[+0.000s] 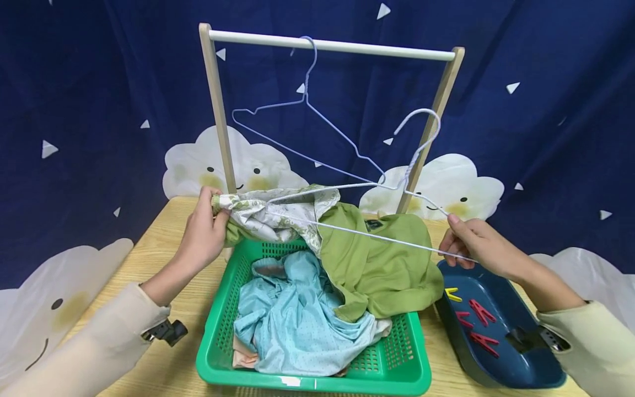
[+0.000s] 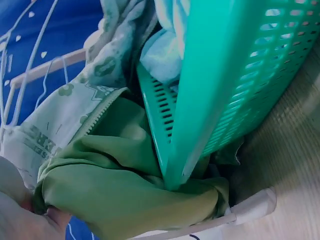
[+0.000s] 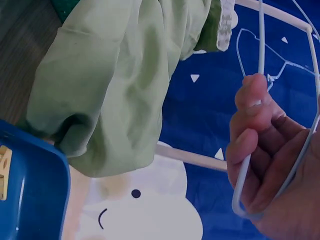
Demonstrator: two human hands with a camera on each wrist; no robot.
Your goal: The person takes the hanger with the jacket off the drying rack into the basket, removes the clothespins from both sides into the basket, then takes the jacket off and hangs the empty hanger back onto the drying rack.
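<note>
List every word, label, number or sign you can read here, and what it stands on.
No text reads clearly.
Printed dark letters on the pale lining of the green garment: blurred, unreadable.
Dark neck label on the green garment: too small to read.
Basket, tray, hanger, rack: no lettering seen.

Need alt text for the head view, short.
A person's left hand grips a green garment while the right hand holds a white wire hanger threaded into it, above a green basket of clothes. Behind stands a wooden rack with a second hanger; a blue tray of clothespins sits right.
</note>
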